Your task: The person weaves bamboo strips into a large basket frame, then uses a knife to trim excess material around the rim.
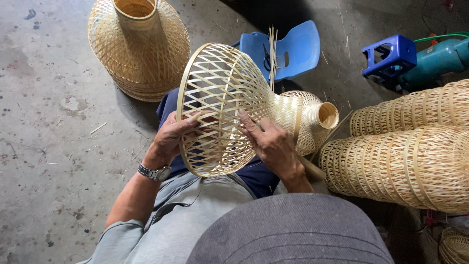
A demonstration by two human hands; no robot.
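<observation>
so the left hand (172, 136) is curled round the wide rim of a woven bamboo lampshade (229, 105), thumb on the outside, fingers hooked through the lattice; the right hand (271, 144) lies mostly flat on the weave near the narrow waist, fingers spread, pressing rather than gripping; the shade rests on its side across the lap, small mouth pointing right; wristwatch (154, 172) on the left wrist; stacked shades (139, 49) behind, more shades (405, 161) lying right, blue plastic stool (293, 49) just beyond.

Grey cap brim (293, 230) seen nearest the camera, grey sleeves pushed up, navy trousers (254, 173), silver wristwatch (154, 172) worn left of the brim
</observation>
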